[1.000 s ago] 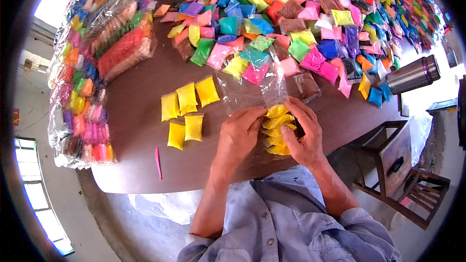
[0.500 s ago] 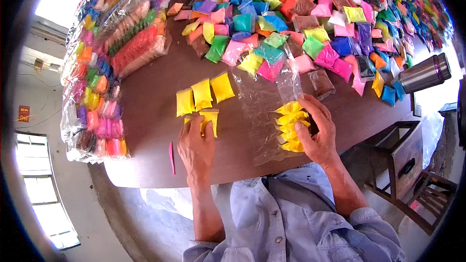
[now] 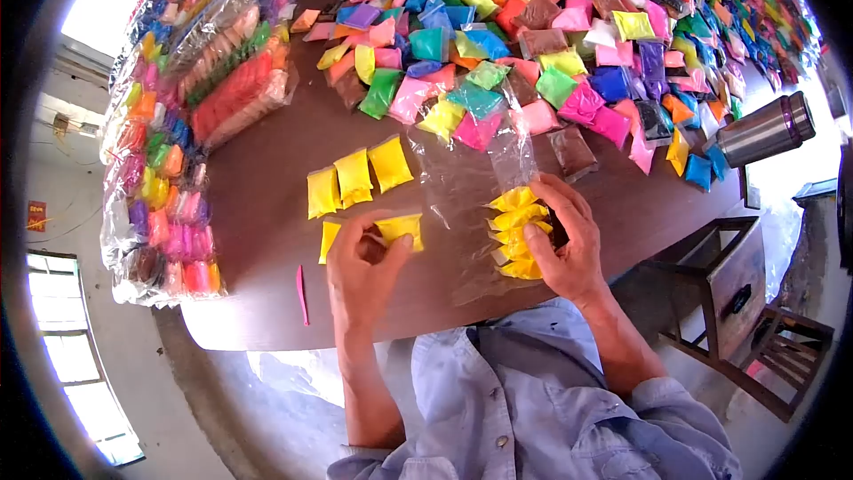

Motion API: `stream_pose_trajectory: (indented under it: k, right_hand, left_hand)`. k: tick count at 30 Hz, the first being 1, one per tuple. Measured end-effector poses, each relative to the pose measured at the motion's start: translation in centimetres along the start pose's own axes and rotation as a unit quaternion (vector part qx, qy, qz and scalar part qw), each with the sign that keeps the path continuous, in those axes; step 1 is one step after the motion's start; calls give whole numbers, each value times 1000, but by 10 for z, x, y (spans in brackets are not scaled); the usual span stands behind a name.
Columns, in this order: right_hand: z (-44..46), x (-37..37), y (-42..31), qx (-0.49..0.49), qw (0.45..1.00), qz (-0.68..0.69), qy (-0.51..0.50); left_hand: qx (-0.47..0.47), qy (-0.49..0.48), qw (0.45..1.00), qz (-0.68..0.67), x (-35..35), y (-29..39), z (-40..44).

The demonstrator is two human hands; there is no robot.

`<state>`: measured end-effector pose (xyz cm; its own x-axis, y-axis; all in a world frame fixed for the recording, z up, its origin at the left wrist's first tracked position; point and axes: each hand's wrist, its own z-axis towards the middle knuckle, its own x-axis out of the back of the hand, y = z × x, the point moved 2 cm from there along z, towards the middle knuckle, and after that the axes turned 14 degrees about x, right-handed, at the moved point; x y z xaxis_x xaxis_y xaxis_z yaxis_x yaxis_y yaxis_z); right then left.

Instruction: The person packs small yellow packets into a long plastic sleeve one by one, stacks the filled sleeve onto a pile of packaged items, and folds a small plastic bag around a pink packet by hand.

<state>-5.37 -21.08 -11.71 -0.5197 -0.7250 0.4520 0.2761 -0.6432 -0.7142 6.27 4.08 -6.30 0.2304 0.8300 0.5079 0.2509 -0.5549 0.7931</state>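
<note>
Between thumb and fingers, my left hand [image 3: 362,271] pinches a small yellow packet [image 3: 402,229], lifted a little off the table. Another yellow packet [image 3: 329,238] lies partly hidden behind that hand. Just beyond, a row of three yellow packets [image 3: 354,178] rests on the tabletop. My right hand [image 3: 573,244] is curled around the right side of a stack of several yellow packets [image 3: 517,233], which sits in a clear plastic bag [image 3: 458,253] spread on the table.
A large heap of coloured packets [image 3: 533,44] covers the far side of the brown table [image 3: 258,204]. Bagged packets [image 3: 169,187] line the left edge. A pink plastic tool [image 3: 302,295] lies near the front edge, and a metal flask [image 3: 766,132] stands at right.
My left hand has picked up a yellow packet and moved it slightly right, uncovering another beneath. My right hand stays at the stack. The whole view has shifted slightly.
</note>
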Motion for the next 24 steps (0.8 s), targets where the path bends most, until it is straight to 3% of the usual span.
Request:
stream_pose_trajectory:
  k: [7, 12, 19, 24]
  right_hand:
    - [0, -1, 0, 3, 1000, -5, 5]
    - [1, 1, 1, 9, 1000, -2, -5]
    - [4, 4, 2, -44, 998, 28, -28]
    - [11, 2, 4, -47, 998, 23, -35]
  left_hand:
    - [-13, -69, 987, -147, -47, 9, 36]
    - [-98, -110, 984, -103, -87, 12, 44]
    - [-88, -182, 972, -117, -101, 9, 44]
    - [-179, -126, 976, -18, -91, 21, 43]
